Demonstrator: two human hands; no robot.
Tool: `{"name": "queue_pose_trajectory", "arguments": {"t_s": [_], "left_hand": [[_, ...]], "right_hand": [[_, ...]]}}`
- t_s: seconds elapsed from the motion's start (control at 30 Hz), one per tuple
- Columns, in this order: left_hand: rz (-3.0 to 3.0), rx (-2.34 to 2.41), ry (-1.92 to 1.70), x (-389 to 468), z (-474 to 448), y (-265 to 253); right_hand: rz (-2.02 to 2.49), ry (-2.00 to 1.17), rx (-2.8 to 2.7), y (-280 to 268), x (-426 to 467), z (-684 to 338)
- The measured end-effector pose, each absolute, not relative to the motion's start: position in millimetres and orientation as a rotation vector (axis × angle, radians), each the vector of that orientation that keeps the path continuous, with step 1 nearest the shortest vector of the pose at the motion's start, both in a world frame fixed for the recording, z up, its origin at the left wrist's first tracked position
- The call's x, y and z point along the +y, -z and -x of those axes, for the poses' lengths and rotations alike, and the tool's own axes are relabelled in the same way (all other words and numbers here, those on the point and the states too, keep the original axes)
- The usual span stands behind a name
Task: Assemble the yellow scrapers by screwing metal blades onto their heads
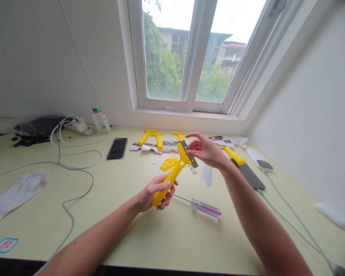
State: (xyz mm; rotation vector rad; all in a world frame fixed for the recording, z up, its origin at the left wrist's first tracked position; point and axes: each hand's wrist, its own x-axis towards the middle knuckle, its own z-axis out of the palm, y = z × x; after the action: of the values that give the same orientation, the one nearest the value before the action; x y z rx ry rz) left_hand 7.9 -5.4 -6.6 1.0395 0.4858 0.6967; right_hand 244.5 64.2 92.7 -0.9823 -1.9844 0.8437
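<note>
My left hand (149,191) is wrapped round the handle of a yellow scraper (172,177), which tilts up and to the right above the table. At its head lies a dark flat blade (193,161) with holes in it. My right hand (208,151) pinches this blade near its upper part, thumb and fingers close together. Beneath the scraper head are several small yellow plastic pieces (169,164). Small metal nuts (155,161) lie in two groups beside them. Thin pale blade-shaped strips (207,175) rest under my right wrist. A clear-handled screwdriver (205,208) lies closer to me, its tip hidden behind my left hand.
Several yellow scrapers (160,141) lie along the back on printed packaging (151,148). To the right are a dark phone (251,176) and a white device (258,159) with cables. Leftward are a bottle (100,119), loose cables (71,199) and a white glove (20,193).
</note>
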Motion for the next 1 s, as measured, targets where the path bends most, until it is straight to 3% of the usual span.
{"name": "queue_pose_trajectory", "arguments": {"t_s": [0.3, 1.0], "left_hand": [[-1.067, 0.481, -0.679, -5.5, -6.2, 6.9], [-1.100, 0.404, -0.595, -9.7, -4.8, -5.4]], "right_hand": [[1.012, -0.616, -2.117, -97.8, 56.4, -253.8], [0.876, -0.892, -2.183, -98.1, 46.6, -245.6]]}}
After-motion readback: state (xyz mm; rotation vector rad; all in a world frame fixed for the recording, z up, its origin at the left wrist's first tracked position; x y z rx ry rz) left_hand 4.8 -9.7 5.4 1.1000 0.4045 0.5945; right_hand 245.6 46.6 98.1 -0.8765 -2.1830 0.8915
